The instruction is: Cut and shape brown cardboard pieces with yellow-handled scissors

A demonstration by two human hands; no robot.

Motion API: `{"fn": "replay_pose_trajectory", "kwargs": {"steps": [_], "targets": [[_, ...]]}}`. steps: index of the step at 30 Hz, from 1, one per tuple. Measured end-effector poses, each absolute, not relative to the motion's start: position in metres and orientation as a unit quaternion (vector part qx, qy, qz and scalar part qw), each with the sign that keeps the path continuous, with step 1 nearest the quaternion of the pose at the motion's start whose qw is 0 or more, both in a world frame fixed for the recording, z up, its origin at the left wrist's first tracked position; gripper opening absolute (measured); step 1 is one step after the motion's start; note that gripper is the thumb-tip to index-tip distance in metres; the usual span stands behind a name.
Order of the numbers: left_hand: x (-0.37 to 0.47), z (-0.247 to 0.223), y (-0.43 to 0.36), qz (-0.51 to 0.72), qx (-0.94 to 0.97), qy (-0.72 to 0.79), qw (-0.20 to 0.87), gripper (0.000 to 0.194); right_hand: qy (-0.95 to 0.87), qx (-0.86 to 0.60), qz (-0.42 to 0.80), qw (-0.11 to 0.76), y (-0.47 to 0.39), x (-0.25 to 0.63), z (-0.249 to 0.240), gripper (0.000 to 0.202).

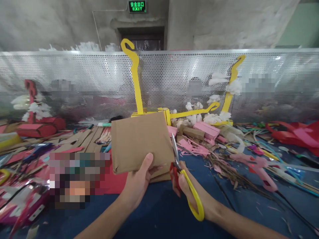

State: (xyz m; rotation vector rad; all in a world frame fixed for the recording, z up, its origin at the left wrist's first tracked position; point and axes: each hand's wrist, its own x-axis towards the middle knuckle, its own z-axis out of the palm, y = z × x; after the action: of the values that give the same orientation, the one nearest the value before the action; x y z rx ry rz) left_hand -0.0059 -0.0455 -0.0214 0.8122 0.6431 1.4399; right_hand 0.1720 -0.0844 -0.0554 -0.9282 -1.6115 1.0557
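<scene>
A brown cardboard box (139, 139), flat and roughly rectangular, is held up above the table by my left hand (139, 181), its thumb pressed on the near face and the fingers behind it. My right hand (185, 186) grips a pair of scissors (193, 196) with one yellow and one red handle. Their blades point up along the box's right edge; whether they touch the cardboard I cannot tell. Behind and below the box, more cardboard (160, 174) shows over a red sheet (112, 179).
Yellow hook-topped shapes (136, 86) stand before a perforated metal panel (99, 73). Pink and brown scraps (191, 146) lie right of centre, near a pink glue gun (259, 166) with a cord. A red hooked piece (37, 127) with white fluff is far left; clutter covers the left side.
</scene>
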Motion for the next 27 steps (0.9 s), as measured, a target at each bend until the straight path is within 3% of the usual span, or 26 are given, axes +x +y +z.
{"fn": "replay_pose_trajectory", "kwargs": {"steps": [11,27], "targets": [[0.002,-0.020,-0.057,0.626,0.354,0.319,0.617,0.067,-0.719,-0.422,0.313,0.455,-0.081,0.171,-0.039,0.056],[0.003,-0.022,-0.053,0.630,0.346,0.298,0.628,0.055,-0.637,-0.447,0.380,0.500,-0.076,0.160,-0.048,0.059]]}}
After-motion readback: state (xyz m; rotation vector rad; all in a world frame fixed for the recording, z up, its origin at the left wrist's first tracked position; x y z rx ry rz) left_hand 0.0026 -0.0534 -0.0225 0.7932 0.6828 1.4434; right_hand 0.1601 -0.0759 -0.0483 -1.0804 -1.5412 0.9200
